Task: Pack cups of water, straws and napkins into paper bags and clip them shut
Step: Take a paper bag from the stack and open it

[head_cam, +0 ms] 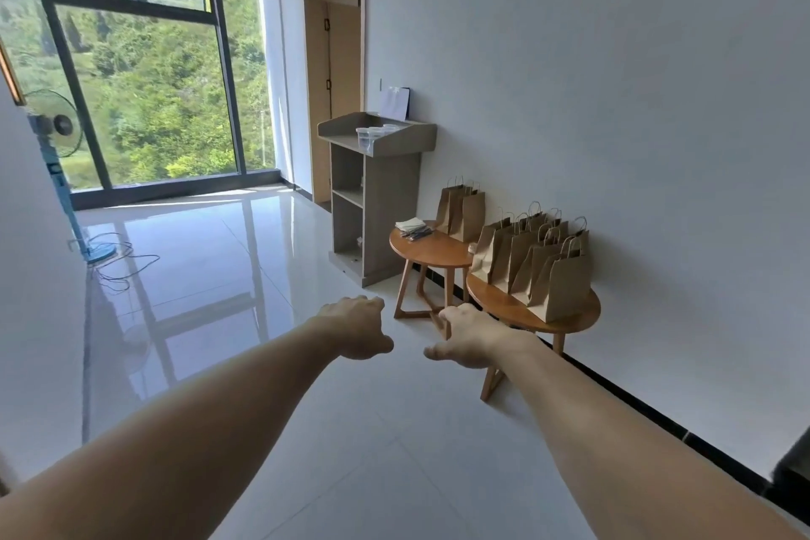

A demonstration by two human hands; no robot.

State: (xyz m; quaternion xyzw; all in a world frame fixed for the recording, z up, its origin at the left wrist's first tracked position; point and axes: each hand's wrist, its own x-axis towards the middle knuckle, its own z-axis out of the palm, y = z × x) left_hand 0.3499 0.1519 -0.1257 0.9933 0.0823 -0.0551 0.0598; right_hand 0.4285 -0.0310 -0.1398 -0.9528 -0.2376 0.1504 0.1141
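Paper bags [543, 272] stand beyond left hand [359, 327] and right hand [469, 338], both loosely curled.

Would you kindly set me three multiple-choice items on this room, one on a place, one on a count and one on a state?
1. Where do the clear cups stand?
A. on the floor
B. on top of the grey stand
C. on the window sill

2. How many round wooden tables are there?
A. one
B. two
C. four

3. What do the left hand and right hand hold?
A. a bag each
B. a cup each
C. nothing

Key: 1 B, the cups sit on the stand's sloped top. 2 B, two tabletops show side by side. 3 C, both hands are stretched forward with nothing in them.
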